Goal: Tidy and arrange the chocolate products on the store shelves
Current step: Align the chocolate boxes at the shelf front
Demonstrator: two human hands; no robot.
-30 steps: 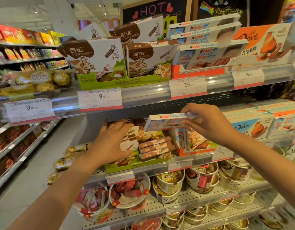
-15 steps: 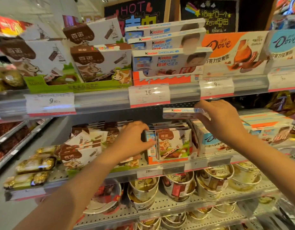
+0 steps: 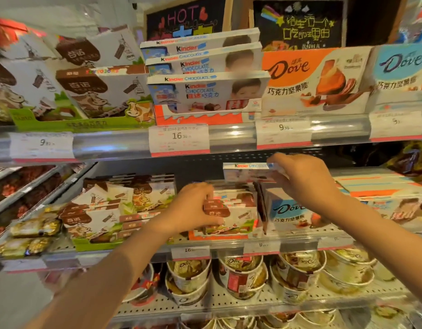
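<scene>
Room: my right hand (image 3: 302, 184) grips the Kinder box (image 3: 246, 172) just under the upper shelf edge (image 3: 229, 138).
Left grip: my left hand (image 3: 193, 210) clasps brown-and-white chocolate boxes (image 3: 231, 212).

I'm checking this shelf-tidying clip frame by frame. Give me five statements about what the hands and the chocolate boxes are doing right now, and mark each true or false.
1. The right hand holds a Kinder box above the middle shelf. True.
2. The left hand hangs idle, away from the goods. False: it grips the brown-and-white cow boxes standing in the orange tray.
3. The price tag under the Kinder stack on the top shelf reads 16. True.
4. The blue Dove box lies on the top shelf only. False: one also stands on the middle shelf, below the right hand.
5. Round tubs fill the shelf below the hands. True.
</scene>
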